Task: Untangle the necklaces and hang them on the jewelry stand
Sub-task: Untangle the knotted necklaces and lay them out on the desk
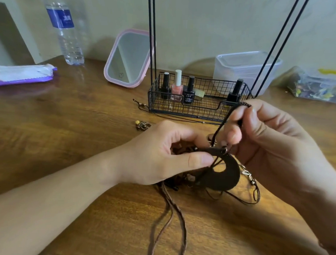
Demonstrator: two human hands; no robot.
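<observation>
A tangle of brown cord necklaces (182, 181) lies on the wooden table between my hands. My left hand (162, 156) pinches the top edge of a dark brown crescent pendant (221, 178) with thumb and forefinger. My right hand (268, 139) pinches a thin dark cord (224, 122) and holds it taut above the pendant. A braided brown cord (176, 210) trails toward me. Another beaded necklace (143, 125) lies loose near the black wire jewelry stand (200, 107), whose uprights rise out of view.
Several nail polish bottles (189, 90) stand in the stand's wire basket. A pink-framed mirror (128, 58), a water bottle (64, 26) and a purple-edged packet (21, 73) sit at the back left. A clear plastic box (246, 71) and a bag (319, 85) stand back right.
</observation>
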